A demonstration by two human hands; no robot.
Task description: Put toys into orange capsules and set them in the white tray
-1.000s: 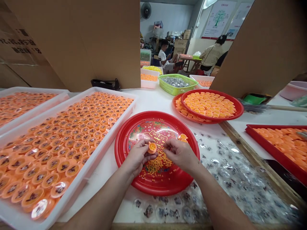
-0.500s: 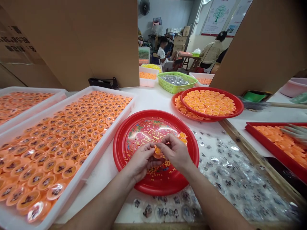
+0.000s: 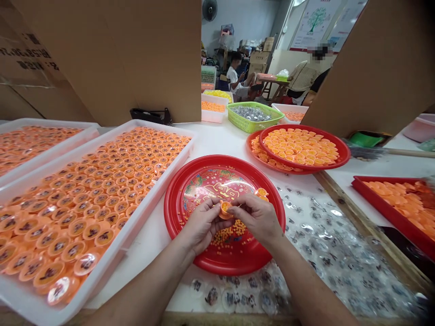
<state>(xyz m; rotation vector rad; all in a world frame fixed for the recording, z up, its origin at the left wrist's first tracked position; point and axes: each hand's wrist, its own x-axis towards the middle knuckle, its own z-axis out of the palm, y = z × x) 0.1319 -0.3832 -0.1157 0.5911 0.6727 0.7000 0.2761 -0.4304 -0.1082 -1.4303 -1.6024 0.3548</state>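
Over the red round tray (image 3: 175,194), my left hand (image 3: 204,224) holds a small orange plastic cup (image 3: 225,209) between thumb and fingers, its open side facing up toward me. My right hand (image 3: 260,217) has its fingers curled in a pinch at the cup's right edge; anything small between those fingertips is hidden. Small yellow-orange beads (image 3: 227,235) lie scattered on the tray beneath my hands. A couple more orange cups (image 3: 262,194) rest on the tray just beyond my right hand.
At left, white trays (image 3: 125,246) hold rows of orange cups with printed clear covers. Stacked red trays (image 3: 344,156) of orange cups stand at back right. Loose clear printed discs (image 3: 326,253) cover the right front. A green basket (image 3: 253,126) sits behind; cardboard panels (image 3: 163,59) rise around.
My right fingertips have shifted from over the cup to its right edge, showing more of its inside. The view has turned slightly left. The gloved hand at the far right has mostly left view.
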